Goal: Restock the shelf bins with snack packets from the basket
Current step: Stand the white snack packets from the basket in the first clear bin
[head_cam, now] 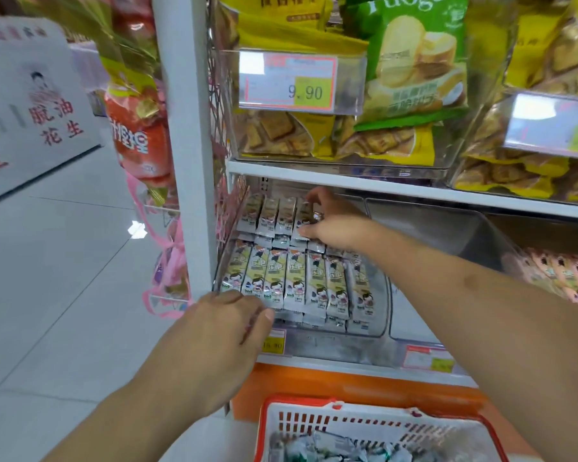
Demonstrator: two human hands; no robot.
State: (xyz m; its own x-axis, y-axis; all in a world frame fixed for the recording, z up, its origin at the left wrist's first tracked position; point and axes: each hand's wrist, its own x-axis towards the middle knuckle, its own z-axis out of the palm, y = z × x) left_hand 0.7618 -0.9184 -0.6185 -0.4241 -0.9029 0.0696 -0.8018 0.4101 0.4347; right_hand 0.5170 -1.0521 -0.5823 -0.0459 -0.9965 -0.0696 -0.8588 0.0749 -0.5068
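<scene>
Nearest the camera sits the basket point(377, 425), red-rimmed with white slatted walls, low at the frame's edge; a heap of pale snack packets point(327, 450) lies in it, cut off by the bottom of the view, so how many remain cannot be told. Just above it the left hand point(214, 348) reaches to the front left corner of the clear shelf bin point(379, 315), fingers curled under at the bin's lip; it appears to pinch the end of a front-row packet, though the fingertips are hidden and that is a guess. Farther in, the front row of packets point(301, 281) stands side by side, upright and overlapping a lower layer; behind it the right hand point(327, 225) lies over the back row point(277, 213), thumb and fingers spread and pressing the packets' right end. To do this well, the right hand should square the back row against the left wall, keeping faces forward, while the left steadies the front; the neighbouring bin point(447, 235) looks mostly bare, its contents lost behind the right forearm.
</scene>
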